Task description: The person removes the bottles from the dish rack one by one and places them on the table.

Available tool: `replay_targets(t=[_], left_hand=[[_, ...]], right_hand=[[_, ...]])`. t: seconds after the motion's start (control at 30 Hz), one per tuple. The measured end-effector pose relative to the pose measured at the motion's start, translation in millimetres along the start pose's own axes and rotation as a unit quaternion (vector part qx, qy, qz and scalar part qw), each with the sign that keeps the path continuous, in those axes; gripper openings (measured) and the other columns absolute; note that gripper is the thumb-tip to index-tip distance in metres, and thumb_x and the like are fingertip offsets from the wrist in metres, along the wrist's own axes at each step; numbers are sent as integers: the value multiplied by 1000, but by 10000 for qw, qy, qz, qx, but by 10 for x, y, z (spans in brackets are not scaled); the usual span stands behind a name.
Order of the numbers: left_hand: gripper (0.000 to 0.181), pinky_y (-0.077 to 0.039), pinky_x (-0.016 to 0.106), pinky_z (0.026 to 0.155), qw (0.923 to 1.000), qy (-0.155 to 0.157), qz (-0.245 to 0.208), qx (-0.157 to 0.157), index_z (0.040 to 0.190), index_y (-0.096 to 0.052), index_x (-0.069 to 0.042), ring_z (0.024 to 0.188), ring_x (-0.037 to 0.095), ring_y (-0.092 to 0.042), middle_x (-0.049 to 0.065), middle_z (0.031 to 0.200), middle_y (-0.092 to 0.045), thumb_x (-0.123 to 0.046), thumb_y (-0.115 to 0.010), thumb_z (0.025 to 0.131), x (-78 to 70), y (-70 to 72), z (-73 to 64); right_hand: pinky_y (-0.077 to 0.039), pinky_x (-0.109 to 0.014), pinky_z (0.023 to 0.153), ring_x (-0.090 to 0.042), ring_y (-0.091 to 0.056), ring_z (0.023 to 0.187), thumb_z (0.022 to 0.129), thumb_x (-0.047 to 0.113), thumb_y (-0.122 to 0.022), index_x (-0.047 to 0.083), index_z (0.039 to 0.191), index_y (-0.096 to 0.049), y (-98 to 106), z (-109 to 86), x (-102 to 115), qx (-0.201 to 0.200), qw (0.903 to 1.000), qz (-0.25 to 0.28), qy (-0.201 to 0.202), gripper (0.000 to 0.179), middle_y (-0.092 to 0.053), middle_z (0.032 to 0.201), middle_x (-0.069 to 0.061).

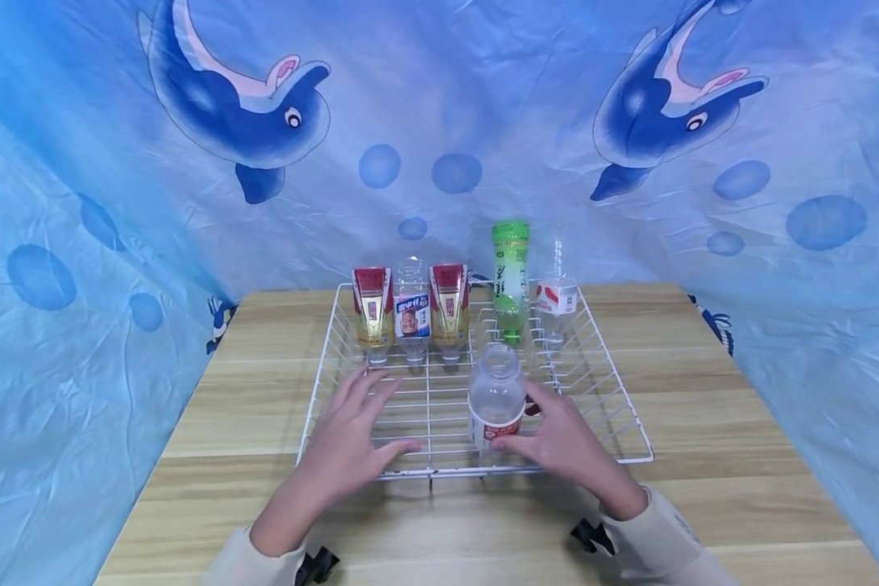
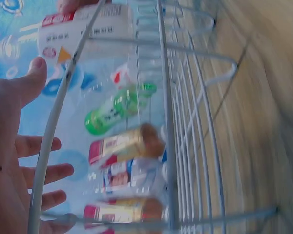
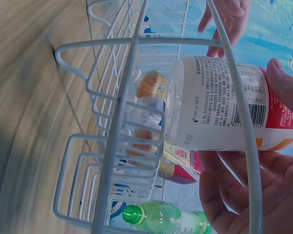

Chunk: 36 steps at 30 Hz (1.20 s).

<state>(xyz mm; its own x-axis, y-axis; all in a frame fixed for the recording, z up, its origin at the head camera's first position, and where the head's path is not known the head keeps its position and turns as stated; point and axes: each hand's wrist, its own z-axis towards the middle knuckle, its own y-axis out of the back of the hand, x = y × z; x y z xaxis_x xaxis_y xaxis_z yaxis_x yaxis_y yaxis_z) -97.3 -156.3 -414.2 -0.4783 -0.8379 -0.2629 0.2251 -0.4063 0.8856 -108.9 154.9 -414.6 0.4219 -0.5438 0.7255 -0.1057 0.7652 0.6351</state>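
Note:
My right hand [image 1: 567, 435] grips a clear wide-mouthed bottle [image 1: 498, 395] with a white and red label, thumb on one side and fingers on the other. In the head view its open-looking neck points toward the back, over the front right of the white wire rack [image 1: 476, 470]. The label with a barcode [image 3: 256, 116] shows close up in the right wrist view. My left hand [image 1: 347, 435] is spread above the rack's front left, fingers apart, holding nothing. From the left wrist view, the thumb and fingers [image 2: 44, 170] sit beyond a rack wire.
Along the rack's back stand two gold and red bottles [image 1: 373, 313], with a clear blue-labelled bottle [image 1: 413, 317] between them. Right of these are a green bottle [image 1: 511, 281] and a clear bottle with a red and white label [image 1: 557, 299]. A wooden table [image 1: 703, 391] lies beneath.

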Motion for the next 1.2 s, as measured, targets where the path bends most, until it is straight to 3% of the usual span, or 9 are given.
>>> replay_targets(t=[0.13,0.3,0.6,0.7,0.9,1.03,1.2], left_hand=[[94,-17,65,117,9994,251,223,81,149,-49,-13,150,41,-16,17,158,-35,-70,-72,78,131,86,-40],[101,-7,68,117,9963,753,160,385,156,-40,-14,153,40,-2,18,164,-22,-76,-64,80,283,176,-99],[105,-6,74,113,9909,1146,-241,659,161,-26,-16,152,43,5,22,166,-9,-67,-72,81,507,222,-312],[112,-12,77,110,9878,1264,-436,803,163,-16,-17,151,47,0,20,168,-2,-69,-71,81,548,230,-357],[121,-35,77,98,9772,1547,-958,1094,163,4,-24,140,59,-24,17,168,8,-66,-73,81,604,215,-428],[124,-35,74,101,9733,1570,-1358,979,162,9,-26,143,55,-24,14,168,6,-59,-79,80,645,172,-471],[126,-33,74,102,9687,1553,-1777,768,162,8,-32,136,49,-41,12,169,4,-46,-85,78,684,105,-510]], right_hand=[[-57,-36,80,-14,-66,94,70,42,-92,15,125,-64,37,2,-27,-61,10000,29,-44,68,-71,103,10],[-59,-40,76,-17,-66,91,69,37,-94,14,122,-64,98,-7,-33,-160,9998,12,-153,65,-71,102,7],[-59,-45,74,-22,-67,89,69,26,-94,8,123,-63,276,-21,-78,-410,9987,-149,-272,64,-71,101,0],[-59,-45,73,-23,-68,88,71,25,-94,7,123,-64,335,-33,-109,-466,9984,-118,-307,63,-71,101,-1],[-58,-40,73,-24,-68,89,74,25,-92,6,125,-63,433,-78,-177,-576,9965,-189,-569,62,-71,104,-4],[-58,-42,76,-26,-67,93,75,24,-91,6,128,-61,501,-105,-218,-628,9950,-171,-754,64,-70,110,-7],[-57,-37,76,-28,-66,96,78,25,-90,4,129,-59,645,-129,-277,-833,9924,-363,-834,63,-69,113,-12]])
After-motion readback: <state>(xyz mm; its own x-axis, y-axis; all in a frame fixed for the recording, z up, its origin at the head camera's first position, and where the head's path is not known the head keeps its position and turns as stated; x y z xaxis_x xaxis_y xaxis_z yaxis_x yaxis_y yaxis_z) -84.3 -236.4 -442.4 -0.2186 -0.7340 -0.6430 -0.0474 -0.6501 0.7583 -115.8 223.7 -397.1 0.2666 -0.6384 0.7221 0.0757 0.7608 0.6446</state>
